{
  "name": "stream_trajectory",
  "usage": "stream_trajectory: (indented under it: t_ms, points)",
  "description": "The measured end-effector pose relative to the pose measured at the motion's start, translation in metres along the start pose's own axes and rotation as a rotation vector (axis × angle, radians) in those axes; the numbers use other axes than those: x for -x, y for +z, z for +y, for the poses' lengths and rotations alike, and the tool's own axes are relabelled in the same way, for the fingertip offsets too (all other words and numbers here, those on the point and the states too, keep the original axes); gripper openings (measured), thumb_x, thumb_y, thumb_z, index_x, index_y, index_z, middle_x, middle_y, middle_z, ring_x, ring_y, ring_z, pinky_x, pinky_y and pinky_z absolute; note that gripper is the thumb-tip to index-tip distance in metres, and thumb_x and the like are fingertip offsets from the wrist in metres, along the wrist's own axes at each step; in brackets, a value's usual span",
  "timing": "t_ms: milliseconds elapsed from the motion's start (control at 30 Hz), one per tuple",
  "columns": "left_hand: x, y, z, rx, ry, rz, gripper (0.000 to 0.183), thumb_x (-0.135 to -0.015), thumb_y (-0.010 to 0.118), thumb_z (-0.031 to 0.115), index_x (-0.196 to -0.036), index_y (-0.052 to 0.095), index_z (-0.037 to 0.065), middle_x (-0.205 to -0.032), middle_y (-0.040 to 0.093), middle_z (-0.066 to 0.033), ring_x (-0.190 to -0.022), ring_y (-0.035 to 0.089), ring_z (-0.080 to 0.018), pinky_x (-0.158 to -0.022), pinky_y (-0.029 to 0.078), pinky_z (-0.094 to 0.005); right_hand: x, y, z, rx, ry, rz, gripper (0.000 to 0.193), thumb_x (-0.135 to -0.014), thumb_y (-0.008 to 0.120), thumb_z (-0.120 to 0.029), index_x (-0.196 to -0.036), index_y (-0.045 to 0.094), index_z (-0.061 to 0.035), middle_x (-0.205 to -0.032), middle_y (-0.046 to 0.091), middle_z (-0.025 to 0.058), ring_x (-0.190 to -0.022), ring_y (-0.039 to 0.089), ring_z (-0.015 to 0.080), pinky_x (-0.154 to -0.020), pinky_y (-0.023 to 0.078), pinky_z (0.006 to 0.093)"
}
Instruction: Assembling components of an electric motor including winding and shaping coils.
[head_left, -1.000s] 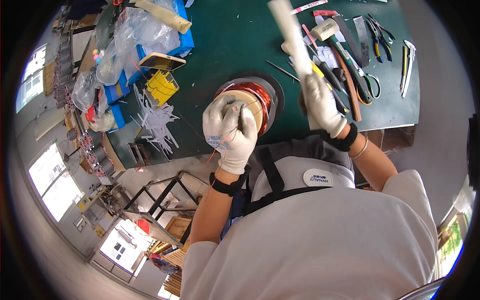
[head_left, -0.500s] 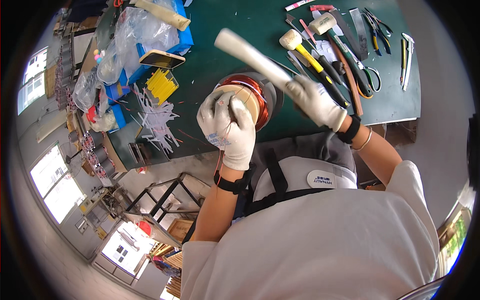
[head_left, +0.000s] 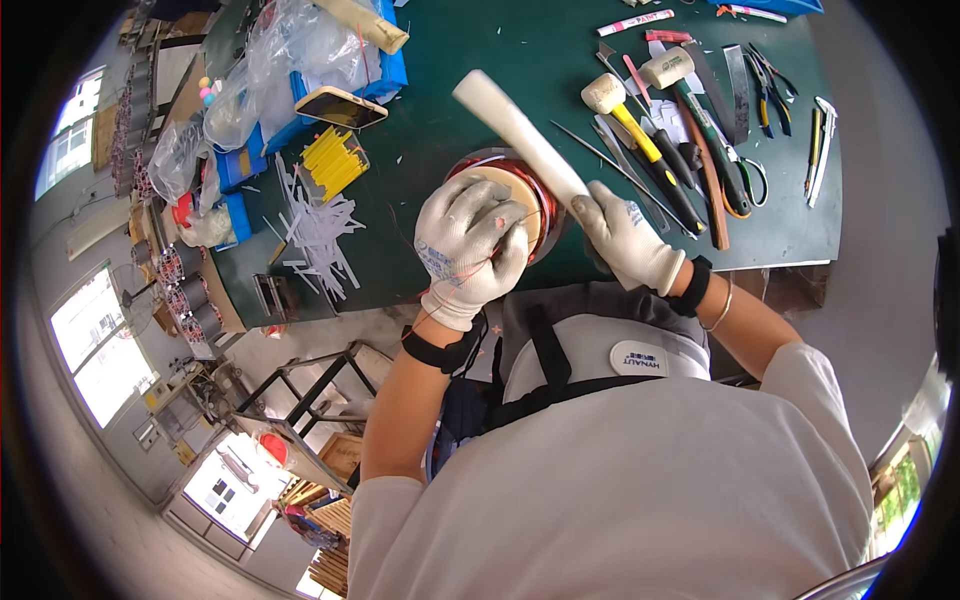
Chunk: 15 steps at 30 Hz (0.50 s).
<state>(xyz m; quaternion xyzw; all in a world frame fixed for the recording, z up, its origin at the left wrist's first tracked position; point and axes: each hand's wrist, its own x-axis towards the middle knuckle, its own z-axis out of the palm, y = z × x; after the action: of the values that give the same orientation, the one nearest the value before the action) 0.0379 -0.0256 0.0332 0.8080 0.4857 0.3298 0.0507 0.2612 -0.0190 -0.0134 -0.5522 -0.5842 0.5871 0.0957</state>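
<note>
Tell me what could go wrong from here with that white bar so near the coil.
The white bar in the right hand might catch the left hand, which lies over the pale disc.

It could also scuff the copper coil, whose windings show beside the disc.

A wide swing may knock the yellow-and-black mallet close by.
</note>
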Motion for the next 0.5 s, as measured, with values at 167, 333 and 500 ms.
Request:
stream_trajectory:
  t_ms: [167,333,500]
  points:
    - [-0.005,-0.002,0.036,-0.097,-0.302,-0.127,0.029,-0.078,0.071,0.016,-0.106,0.066,0.008,-0.115,0.06,-0.0152,-0.108,0.054,-0.0375,-0.094,0.044,-0.0497,-0.034,-0.052,0.002,-0.409,-0.016,0.157,0.043,-0.106,0.043,-0.046,-0.106,0.055,-0.0045,-0.065,0.059,0.0065,-0.049,0.057,0.0144,-0.045,0.044,0.0313]
    - [0.002,0.017,0.024,-0.23,-0.226,0.007,0.022,-0.075,0.075,0.017,-0.092,0.064,0.009,-0.103,0.061,-0.0133,-0.096,0.058,-0.0362,-0.08,0.05,-0.0486,-0.007,-0.023,-0.01,0.052,-0.041,-0.178,0.046,-0.107,0.04,-0.045,-0.108,0.054,-0.0018,-0.061,0.055,0.0042,-0.051,0.059,0.0151,-0.048,0.048,0.0299]
    - [0.001,0.01,0.019,-0.064,-0.052,-0.062,0.02,-0.072,0.077,0.021,-0.083,0.061,0.016,-0.1,0.061,-0.0083,-0.096,0.06,-0.0338,-0.073,0.052,-0.049,-0.037,-0.054,0.009,-0.643,-0.061,0.212,0.044,-0.107,0.037,-0.043,-0.11,0.052,-0.0018,-0.063,0.055,0.0044,-0.045,0.052,0.0134,-0.041,0.04,0.0281]
